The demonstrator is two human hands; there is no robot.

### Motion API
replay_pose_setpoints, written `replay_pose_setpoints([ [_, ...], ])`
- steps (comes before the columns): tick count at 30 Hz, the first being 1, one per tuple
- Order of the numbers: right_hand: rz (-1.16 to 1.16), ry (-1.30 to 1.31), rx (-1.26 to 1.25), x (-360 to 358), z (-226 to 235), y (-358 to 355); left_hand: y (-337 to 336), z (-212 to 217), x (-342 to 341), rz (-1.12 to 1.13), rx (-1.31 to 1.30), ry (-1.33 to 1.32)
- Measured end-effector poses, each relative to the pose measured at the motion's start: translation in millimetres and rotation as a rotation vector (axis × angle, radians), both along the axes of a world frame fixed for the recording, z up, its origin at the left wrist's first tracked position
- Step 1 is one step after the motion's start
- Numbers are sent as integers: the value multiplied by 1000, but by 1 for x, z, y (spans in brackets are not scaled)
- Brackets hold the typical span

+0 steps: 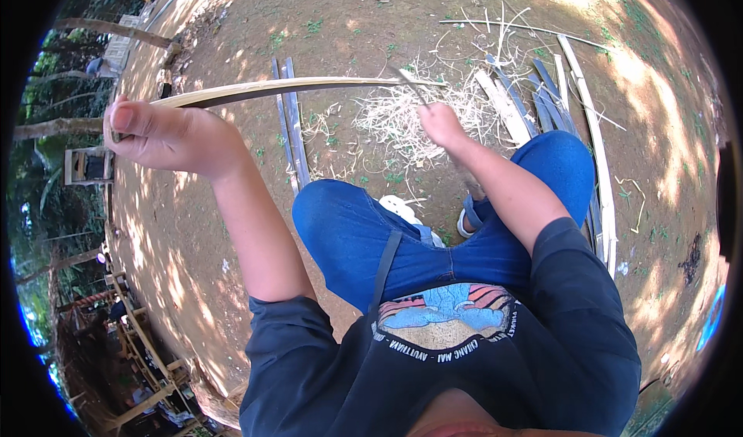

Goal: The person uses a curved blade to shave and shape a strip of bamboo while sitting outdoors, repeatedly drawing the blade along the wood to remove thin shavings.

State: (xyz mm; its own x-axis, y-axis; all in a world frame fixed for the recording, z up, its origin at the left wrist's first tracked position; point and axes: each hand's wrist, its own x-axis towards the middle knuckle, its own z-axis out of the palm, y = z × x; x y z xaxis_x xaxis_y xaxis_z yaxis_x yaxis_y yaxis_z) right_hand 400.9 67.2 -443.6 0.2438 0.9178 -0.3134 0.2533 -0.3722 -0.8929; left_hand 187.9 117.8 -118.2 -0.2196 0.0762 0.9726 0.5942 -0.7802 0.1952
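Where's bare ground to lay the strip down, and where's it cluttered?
Bare dirt lies left of the knees, under the left hand gripping the bamboo strip. More shows far right, beyond the pale slats. Crowded: the shavings pile by the right hand, and the dark slats.

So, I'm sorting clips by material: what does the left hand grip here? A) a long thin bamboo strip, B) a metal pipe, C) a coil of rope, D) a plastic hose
A: the left hand is closed around one end of a long, thin bamboo strip that runs across to the right hand, above a pile of pale shavings on the dirt.
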Motion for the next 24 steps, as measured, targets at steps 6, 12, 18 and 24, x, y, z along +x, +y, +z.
replay_pose_setpoints([
  [6,-143,-58,184,18,7,9,-1,0,2,-12,-61,-99],
  [12,329,386,647,-50,203,-37,-1,3,12,-32,-132,-185],
  [18,395,413,655,-58,204,-43,1,4,19,-59,-113,-211],
  [24,316,270,680,-51,169,-28,-5,4,22,12,-149,-229],
])
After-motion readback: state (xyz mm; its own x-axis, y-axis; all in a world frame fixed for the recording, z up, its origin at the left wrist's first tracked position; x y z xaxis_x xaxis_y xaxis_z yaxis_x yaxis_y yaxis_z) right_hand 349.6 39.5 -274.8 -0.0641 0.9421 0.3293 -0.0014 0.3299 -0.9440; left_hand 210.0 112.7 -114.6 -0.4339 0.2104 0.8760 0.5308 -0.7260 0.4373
